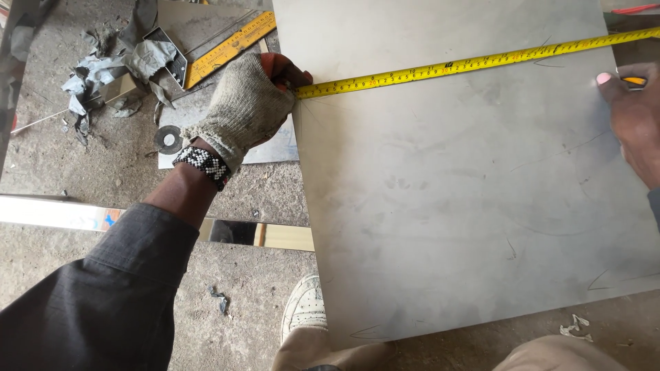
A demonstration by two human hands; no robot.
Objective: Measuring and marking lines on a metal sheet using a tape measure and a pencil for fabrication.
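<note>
The left hand point(244, 110), in a worn knit glove with the fingertips bare, rests at the left edge of a large grey metal sheet point(467, 206); its fingers curl over the edge and pinch the hooked end of a yellow tape measure point(474, 64) against it; a black-and-white beaded wristband point(204, 165) sits just below the glove, above a dark grey sleeve point(103, 295).

The tape measure runs taut from that edge across the upper part of the sheet, rising slightly toward the top right corner of the view; it lies flat on the sheet surface.

The right hand point(636, 113) enters from the right margin and lies on the sheet just below the tape; it is bare, and a small yellow-and-black object point(634, 81) shows by its fingertips; whether the fingers are closed on that object cannot be told, since most of the hand is cut off.

The sheet lies on a concrete floor point(254, 288), with its near edge over a white shoe point(304, 306); a polished metal bar point(62, 213) passes under its left side; a yellow folding rule point(230, 48), a short square tube offcut point(168, 58), torn grey film scraps point(103, 69) and a small cutting disc point(168, 139) lie beyond the left hand.
</note>
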